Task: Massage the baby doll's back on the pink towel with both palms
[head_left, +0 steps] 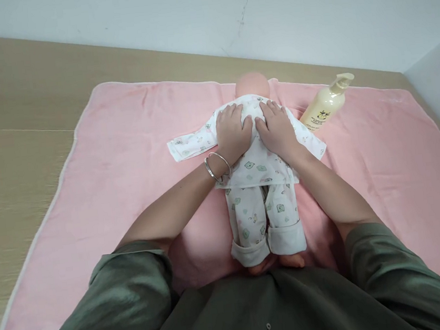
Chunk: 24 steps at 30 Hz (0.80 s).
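Observation:
A baby doll [252, 86] lies on the pink blanket, its smooth head away from me and its feet against my body; no face shows. It wears a white printed top [258, 167] and matching trousers [250, 219] with rolled cuffs. My left hand [235, 133] rests flat on the upper left of the doll's torso, fingers stretched toward its shoulder. On the upper right, my right hand [277, 131] lies the same way. The two thumbs point inward with a small gap between them. Neither hand grips anything.
The pink blanket [124, 160] covers much of the wooden table [16, 87]. To the doll's right, a cream pump bottle [323, 104] leans at a tilt near its sleeve. A pale cracked wall [187, 20] rises behind the table.

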Available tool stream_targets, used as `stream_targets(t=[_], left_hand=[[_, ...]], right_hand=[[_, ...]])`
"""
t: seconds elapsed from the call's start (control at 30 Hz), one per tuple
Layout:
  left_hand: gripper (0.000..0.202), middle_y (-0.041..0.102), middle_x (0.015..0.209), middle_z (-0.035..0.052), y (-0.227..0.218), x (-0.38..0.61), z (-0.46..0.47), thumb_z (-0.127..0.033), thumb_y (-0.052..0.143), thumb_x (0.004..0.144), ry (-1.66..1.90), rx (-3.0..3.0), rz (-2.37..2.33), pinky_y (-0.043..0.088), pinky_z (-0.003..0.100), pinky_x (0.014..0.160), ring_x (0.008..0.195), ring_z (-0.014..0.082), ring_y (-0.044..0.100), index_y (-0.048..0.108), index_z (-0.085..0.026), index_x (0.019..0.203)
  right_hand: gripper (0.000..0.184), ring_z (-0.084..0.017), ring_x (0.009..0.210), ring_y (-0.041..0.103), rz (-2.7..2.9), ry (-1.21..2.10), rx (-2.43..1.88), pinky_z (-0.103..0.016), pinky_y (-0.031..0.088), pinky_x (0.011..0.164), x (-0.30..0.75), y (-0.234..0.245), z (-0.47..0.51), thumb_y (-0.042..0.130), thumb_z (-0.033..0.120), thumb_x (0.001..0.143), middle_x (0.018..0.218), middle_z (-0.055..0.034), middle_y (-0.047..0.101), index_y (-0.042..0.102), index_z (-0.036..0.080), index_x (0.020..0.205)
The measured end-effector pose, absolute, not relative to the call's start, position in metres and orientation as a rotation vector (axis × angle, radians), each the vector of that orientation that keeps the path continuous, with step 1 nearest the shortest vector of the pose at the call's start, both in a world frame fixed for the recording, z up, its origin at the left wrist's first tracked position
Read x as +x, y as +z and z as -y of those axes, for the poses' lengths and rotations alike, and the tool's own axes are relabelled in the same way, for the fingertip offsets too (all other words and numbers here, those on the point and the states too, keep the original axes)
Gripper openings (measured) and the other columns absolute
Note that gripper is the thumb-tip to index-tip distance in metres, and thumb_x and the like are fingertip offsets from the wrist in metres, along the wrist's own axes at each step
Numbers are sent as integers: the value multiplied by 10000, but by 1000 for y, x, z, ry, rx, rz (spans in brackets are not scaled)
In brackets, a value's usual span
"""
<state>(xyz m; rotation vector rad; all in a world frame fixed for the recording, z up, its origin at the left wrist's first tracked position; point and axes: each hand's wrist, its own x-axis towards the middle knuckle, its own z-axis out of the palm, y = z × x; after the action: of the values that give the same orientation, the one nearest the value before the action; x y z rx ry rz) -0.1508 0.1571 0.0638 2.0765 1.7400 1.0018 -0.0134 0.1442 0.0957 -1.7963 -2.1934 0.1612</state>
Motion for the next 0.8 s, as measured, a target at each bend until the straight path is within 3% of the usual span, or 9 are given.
stream_targets(t=[0.2, 0.4, 0.57, 0.8], left_hand=[[490, 551, 1453, 179, 58, -146, -150, -343, 379, 960, 1079, 2134, -1739, 320, 513, 1222, 1400, 327, 466, 560, -103, 1348], [493, 514, 1483, 192, 65, -145, -140, -366, 348, 989, 1034, 2137, -1726, 296, 526, 1233, 1433, 332, 430, 527, -108, 1368], [515, 508, 1490, 192, 66, -147, -141, -391, 329, 989, 1036, 2127, -1696, 282, 544, 1237, 1442, 341, 418, 521, -111, 1376], [511, 497, 1500, 191, 68, -145, -140, -374, 319, 989, 1004, 2119, -1712, 273, 551, 1242, 1451, 342, 405, 515, -114, 1382]], right_hand=[[598, -305, 1521, 271, 2283, 207, -1690, -485, 224, 1268, -6, 96, -149, 360, 314, 982, 1595, -191, 350, 366, 30, 1508], [586, -285, 1516, 282, 2239, 216, -1681, -502, 210, 1267, -4, 90, -151, 364, 313, 976, 1593, -180, 359, 389, 51, 1499], [559, -272, 1508, 300, 2204, 221, -1631, -556, 227, 1248, -1, 83, -153, 366, 354, 978, 1585, -143, 388, 415, 132, 1488], [547, -244, 1508, 310, 2160, 309, -1601, -539, 221, 1254, 1, 84, -157, 374, 347, 964, 1574, -119, 413, 448, 156, 1471]])
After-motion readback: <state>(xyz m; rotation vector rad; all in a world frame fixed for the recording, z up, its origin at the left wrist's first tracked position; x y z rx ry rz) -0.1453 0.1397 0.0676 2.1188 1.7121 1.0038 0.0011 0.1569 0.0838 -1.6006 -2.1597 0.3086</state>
